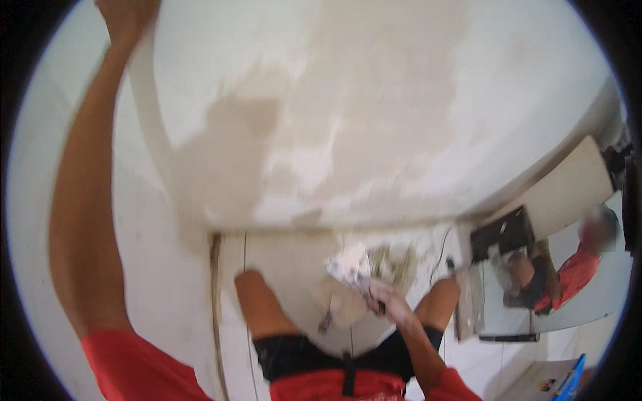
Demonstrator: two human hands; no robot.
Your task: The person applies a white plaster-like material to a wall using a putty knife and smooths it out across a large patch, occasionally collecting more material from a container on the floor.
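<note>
My right hand (391, 301) is closed round the handle of a trowel (350, 265), held low between my knees. Whitish paste with grey smears covers its broad blade. Up at the top left, my left hand (130, 17) is raised by the wall; the picture's edge cuts off its fingers. The white wall (388, 100) in front carries large damp-looking beige patches. Below the trowel, on the floor, is a pale, roundish blurred thing (341, 304) with a small dark-ended tool (326, 322) by it.
Debris or a crumpled sheet (396, 264) lies near the wall's foot. A dark cable (441, 254) runs beside it. At right stand a black flat panel (505, 232) and a mirror-like sheet (495, 294) showing a person in red. A blue object (570, 381) is at lower right.
</note>
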